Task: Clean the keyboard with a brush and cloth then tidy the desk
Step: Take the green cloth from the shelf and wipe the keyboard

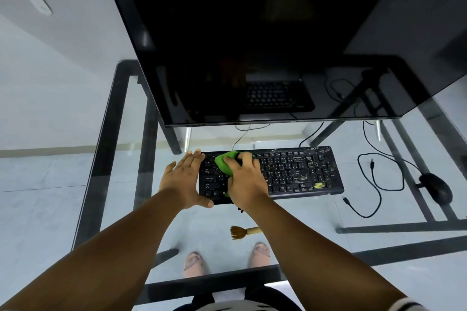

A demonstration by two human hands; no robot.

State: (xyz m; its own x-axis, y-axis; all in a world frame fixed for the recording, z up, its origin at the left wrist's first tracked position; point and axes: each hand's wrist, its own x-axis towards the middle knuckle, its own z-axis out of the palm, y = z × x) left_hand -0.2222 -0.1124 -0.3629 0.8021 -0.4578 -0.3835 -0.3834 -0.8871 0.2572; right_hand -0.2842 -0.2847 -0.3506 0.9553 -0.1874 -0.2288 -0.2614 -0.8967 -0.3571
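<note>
- Keyboard (290, 171) lies on the glass desk (126, 184) in front of the monitor (252, 45); this head view is your only one.
- Brush (243, 232) lies set down near you, so brushing looks finished.
- Grime and a yellow smear still mark the keyboard's right half; that wiping and the tidying remain, with mouse (436, 188) and loose cable (374, 184) still out.
- Your right hand (246, 179) grips the green cloth (225, 161) on the left keys.
- Your left hand (183, 182) is flat, bracing the keyboard's left edge.

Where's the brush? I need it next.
In the head view, the brush lies on the glass desk, just nearer the person than the keyboard, under the right forearm.
</note>
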